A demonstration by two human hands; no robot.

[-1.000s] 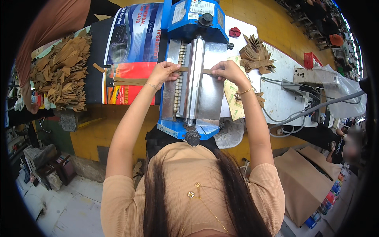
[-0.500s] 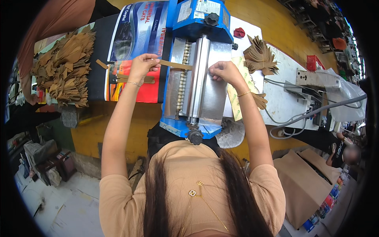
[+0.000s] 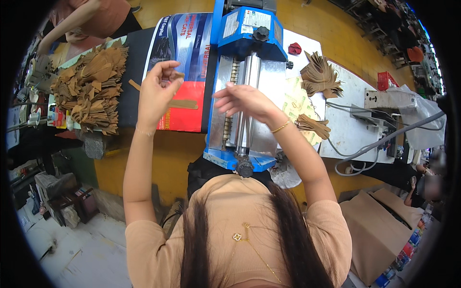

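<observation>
Yellow flooring [image 3: 307, 14] shows beyond the worktable [image 3: 353, 110], where a blue machine [image 3: 261, 36] with a shiny roller [image 3: 250, 79] stands before us. Our right hand [image 3: 246, 101] is over the roller, fingers loosely spread and seemingly empty; we cannot tell whether it touches the metal. Our left hand [image 3: 161, 91] is curled over the left part of the printed sheet [image 3: 189, 120], thumb close to the fingertips; a small brown bit [image 3: 179, 76] shows there, but we cannot tell whether it is gripped. Close by, brown strips [image 3: 183, 103] lie on the sheet's red part, with one loose strip [image 3: 135, 85] farther left, near a heap of brown pieces [image 3: 91, 86].

If the roller is turning, which we cannot see, it could nip our right fingers or catch the gold bracelet [image 3: 281, 126] on that wrist, because both are so near. Our long hair [image 3: 283, 225] hangs forward, so leaning in could bring it to the machine as well. Strips lying together could come up two at once, and a brushing left wrist could knock them out of line.
</observation>
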